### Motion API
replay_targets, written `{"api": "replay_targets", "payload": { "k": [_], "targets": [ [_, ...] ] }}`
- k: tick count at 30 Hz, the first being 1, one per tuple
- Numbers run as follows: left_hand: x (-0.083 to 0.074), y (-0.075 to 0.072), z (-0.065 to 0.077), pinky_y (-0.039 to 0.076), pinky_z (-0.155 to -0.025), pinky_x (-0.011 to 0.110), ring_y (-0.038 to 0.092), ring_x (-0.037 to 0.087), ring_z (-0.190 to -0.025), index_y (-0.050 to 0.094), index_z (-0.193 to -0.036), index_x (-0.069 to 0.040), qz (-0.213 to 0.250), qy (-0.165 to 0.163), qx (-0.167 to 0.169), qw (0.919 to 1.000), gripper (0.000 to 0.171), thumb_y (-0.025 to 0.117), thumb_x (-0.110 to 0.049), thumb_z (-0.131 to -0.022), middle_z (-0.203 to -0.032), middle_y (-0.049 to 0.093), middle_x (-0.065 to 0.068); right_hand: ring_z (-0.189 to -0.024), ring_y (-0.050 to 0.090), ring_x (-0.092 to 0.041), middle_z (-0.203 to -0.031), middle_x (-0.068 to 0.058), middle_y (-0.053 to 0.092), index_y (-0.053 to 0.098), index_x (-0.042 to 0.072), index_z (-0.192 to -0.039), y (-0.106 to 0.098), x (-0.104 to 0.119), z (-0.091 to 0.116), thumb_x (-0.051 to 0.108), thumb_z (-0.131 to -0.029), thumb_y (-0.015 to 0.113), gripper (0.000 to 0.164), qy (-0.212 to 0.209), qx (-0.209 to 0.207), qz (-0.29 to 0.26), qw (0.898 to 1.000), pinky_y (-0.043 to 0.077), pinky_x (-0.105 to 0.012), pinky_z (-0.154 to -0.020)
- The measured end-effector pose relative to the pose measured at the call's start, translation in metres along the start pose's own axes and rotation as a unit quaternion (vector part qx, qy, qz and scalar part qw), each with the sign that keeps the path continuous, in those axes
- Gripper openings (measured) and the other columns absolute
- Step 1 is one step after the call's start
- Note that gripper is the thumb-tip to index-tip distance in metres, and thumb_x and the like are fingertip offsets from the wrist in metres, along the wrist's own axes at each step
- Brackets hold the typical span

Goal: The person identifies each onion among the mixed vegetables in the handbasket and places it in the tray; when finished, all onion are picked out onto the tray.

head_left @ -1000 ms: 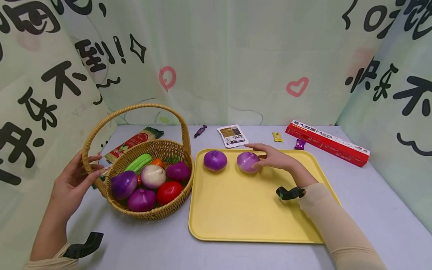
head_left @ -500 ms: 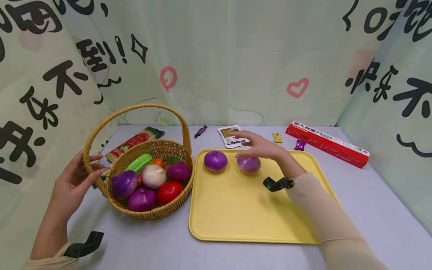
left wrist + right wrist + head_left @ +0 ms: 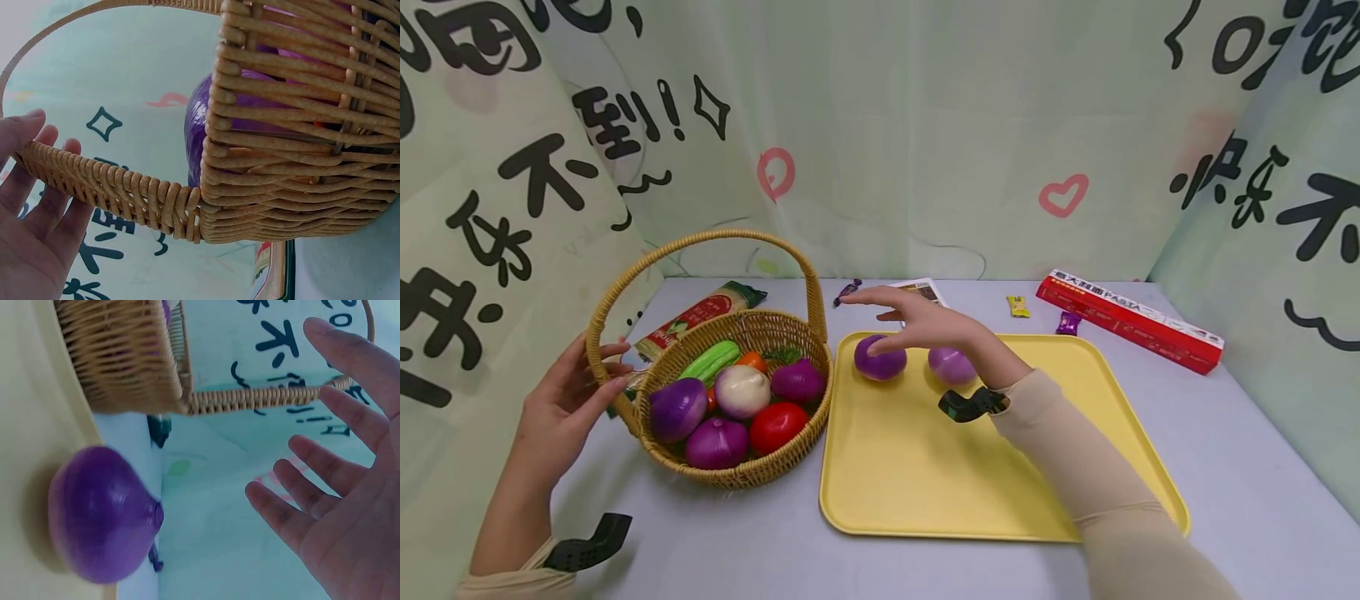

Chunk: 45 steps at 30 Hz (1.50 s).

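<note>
My left hand holds the left side of the wicker basket's handle; in the left wrist view its thumb lies on one side of the handle and its fingers on the other. Inside the basket are several purple onions, a whitish onion, a tomato and a green ridged vegetable. Holding nothing, my right hand hovers with spread fingers above the yellow tray. Below it, two purple onions sit near the tray's far edge, partly hidden by the hand.
Behind the basket lies a red and green package. Along the back are a dark purple wrapped candy, a white packet, a yellow candy, a purple candy and a long red pasta box. A printed curtain encloses the table.
My right hand has let go of the right-hand onion on the tray, risen, and moved left over the other onion. The left hand stays on the basket handle.
</note>
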<state>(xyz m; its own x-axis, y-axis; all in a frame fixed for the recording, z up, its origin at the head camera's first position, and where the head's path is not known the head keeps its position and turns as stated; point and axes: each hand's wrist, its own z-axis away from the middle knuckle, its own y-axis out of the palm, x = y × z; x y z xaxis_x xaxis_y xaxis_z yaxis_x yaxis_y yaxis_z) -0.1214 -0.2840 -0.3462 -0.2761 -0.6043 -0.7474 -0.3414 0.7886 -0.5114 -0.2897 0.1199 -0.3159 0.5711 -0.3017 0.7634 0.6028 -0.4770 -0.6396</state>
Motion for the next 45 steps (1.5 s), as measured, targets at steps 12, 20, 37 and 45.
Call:
{"api": "replay_targets", "payload": {
  "k": [12, 20, 37, 45],
  "targets": [
    [-0.004, 0.001, -0.001, 0.04, -0.082, -0.002, 0.053, -0.013, -0.103, 0.031, -0.147, -0.027, 0.0, 0.001, 0.001, 1.0, 0.066, 0.058, -0.006, -0.091, -0.122, 0.05, -0.029, -0.135, 0.036, -0.019, -0.146, -0.002, 0.038, 0.042, 0.016, -0.142, 0.015, 0.031, -0.03, 0.021, -0.081, 0.074, 0.069, -0.042, 0.01, 0.039, 0.998, 0.041, -0.034, -0.108],
    [-0.005, 0.001, -0.002, 0.041, -0.082, -0.002, 0.053, -0.013, -0.102, 0.031, -0.147, -0.027, 0.003, 0.0, 0.001, 1.0, 0.066, 0.058, -0.006, -0.091, -0.122, 0.05, -0.029, -0.132, 0.039, -0.011, -0.147, 0.003, 0.039, 0.041, 0.022, -0.142, 0.028, 0.052, -0.05, 0.027, -0.083, 0.072, 0.067, -0.091, 0.043, 0.072, 0.992, 0.039, -0.033, -0.107],
    [-0.004, -0.001, 0.001, 0.043, -0.079, 0.0, 0.054, -0.013, -0.102, 0.027, -0.148, -0.031, 0.003, -0.011, 0.012, 0.9999, 0.069, 0.057, -0.006, -0.092, -0.125, 0.051, -0.025, -0.138, 0.033, -0.012, -0.147, 0.002, 0.041, 0.041, 0.016, -0.143, 0.075, 0.072, -0.102, 0.031, -0.085, 0.069, 0.066, -0.098, 0.132, 0.102, 0.981, 0.029, -0.022, -0.112],
    [-0.005, 0.0, 0.0, 0.043, -0.079, 0.0, 0.054, -0.013, -0.102, 0.027, -0.149, -0.03, 0.002, -0.008, 0.012, 0.9999, 0.068, 0.057, -0.008, -0.092, -0.126, 0.051, -0.024, -0.135, 0.035, -0.008, -0.147, 0.002, 0.04, 0.041, 0.019, -0.143, 0.089, 0.073, -0.118, 0.036, -0.086, 0.066, 0.064, -0.075, 0.152, 0.105, 0.98, 0.031, -0.02, -0.11]
  ]
}}
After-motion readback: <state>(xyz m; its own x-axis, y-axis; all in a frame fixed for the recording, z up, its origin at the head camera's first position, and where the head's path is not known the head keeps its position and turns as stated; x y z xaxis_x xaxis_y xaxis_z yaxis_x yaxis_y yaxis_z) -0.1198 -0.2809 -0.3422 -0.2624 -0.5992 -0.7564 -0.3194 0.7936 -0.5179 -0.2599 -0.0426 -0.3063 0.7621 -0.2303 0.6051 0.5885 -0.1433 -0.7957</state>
